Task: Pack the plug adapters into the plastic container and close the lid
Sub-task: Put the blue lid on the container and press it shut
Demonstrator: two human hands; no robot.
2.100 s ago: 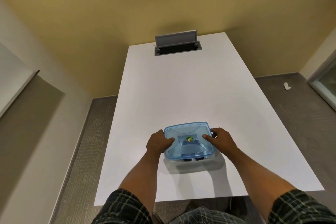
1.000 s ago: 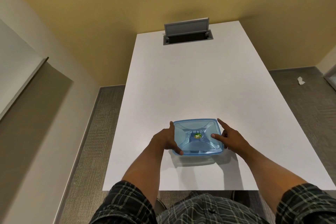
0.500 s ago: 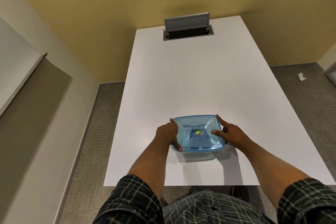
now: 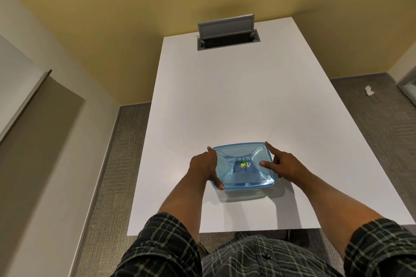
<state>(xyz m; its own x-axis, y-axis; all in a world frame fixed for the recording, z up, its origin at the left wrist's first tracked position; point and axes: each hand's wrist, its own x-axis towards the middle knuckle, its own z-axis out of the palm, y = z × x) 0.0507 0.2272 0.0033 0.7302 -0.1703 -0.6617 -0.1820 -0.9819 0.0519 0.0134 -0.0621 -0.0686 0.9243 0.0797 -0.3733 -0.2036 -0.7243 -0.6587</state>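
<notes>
Since a moment ago our left hand (image 4: 203,167) has spread along the lid (image 4: 243,165) edge; our right hand (image 4: 284,165), fingers open, presses the top, gripping nothing. We judge the container (image 4: 242,193) nearly sealed.

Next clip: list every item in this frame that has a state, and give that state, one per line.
Blue translucent plastic lid: lying on top of the container, seal not confirmable.
Clear plastic container: standing on the white table, covered; contents not discernible.
Left hand: spread open, pressing the lid's left edge.
Right hand: open, fingers resting on the lid's right side.
Grey cable hatch flap: raised open at the table's far end.
</notes>
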